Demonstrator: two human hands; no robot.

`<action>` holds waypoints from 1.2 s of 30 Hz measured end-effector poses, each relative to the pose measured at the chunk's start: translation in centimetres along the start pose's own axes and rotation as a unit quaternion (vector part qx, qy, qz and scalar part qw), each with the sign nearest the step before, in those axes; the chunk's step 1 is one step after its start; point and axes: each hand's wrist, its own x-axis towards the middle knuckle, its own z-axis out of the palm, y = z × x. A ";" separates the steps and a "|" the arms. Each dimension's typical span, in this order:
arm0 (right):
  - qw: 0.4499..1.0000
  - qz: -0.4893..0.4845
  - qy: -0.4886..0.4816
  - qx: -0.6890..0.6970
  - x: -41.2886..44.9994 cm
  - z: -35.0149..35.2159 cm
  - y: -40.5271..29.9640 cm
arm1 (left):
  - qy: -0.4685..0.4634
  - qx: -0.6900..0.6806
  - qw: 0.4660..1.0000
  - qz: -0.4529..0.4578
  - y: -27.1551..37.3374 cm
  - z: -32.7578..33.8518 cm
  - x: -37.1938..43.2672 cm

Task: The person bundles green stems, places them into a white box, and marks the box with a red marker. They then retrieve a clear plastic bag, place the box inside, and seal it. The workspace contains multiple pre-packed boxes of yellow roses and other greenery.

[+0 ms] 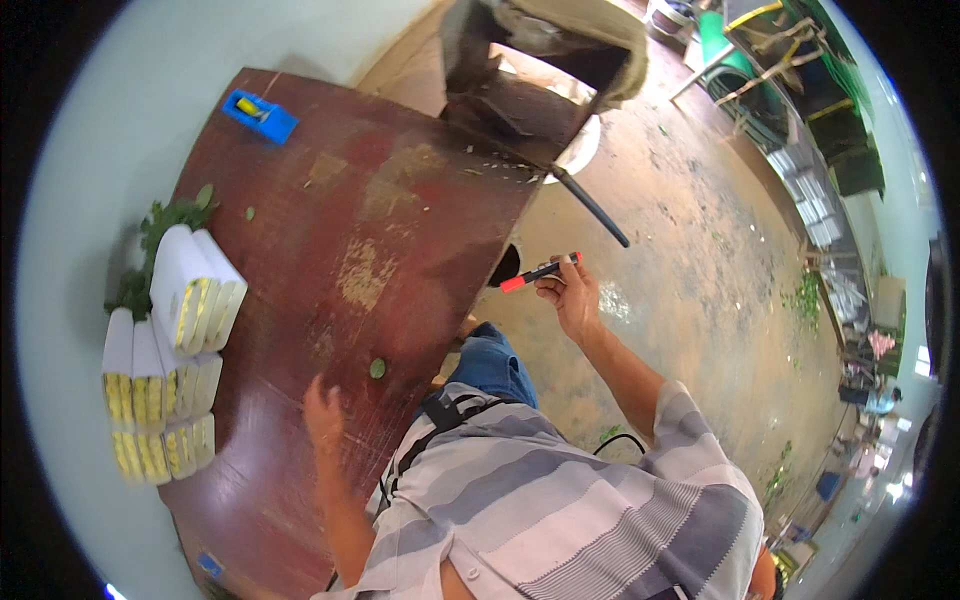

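Observation:
My right hand [576, 296] grips a black marker pen [541, 272] with a red cap, beyond the table's right edge and above the floor. The capped end points left, toward the table. Blurred and apparently without anything in it, my left hand [324, 412] is over the reddish-brown table [300, 247], fingers apart. A single green leaf [377, 368] lies on the tabletop to its right. Left of that hand, against the wall, several white-wrapped bundles [169, 375] are stacked, with yellow showing at their ends. Green foliage [171, 223] lies behind the stack.
A blue tape dispenser [259, 116] sits at the table's far left corner. Beyond the far edge stands a dark open-framed stand [525, 97] with cloth over it; a dark rod [592, 206] juts out over the floor. Shelving with stacked white items [806, 195] lines the right side.

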 end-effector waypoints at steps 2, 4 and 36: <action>0.997 0.016 -0.075 -0.026 -1.0 3.0 0.6 | -0.058 -0.132 0.989 0.025 8.0 -0.3 -1.8; 0.985 0.023 -0.148 -0.082 -2.6 6.9 1.2 | -0.103 -0.225 0.968 0.046 10.7 0.3 -2.9; 0.977 0.063 -0.107 -0.173 -11.7 28.8 14.2 | 0.085 -0.190 0.977 0.049 -6.4 -4.7 -11.4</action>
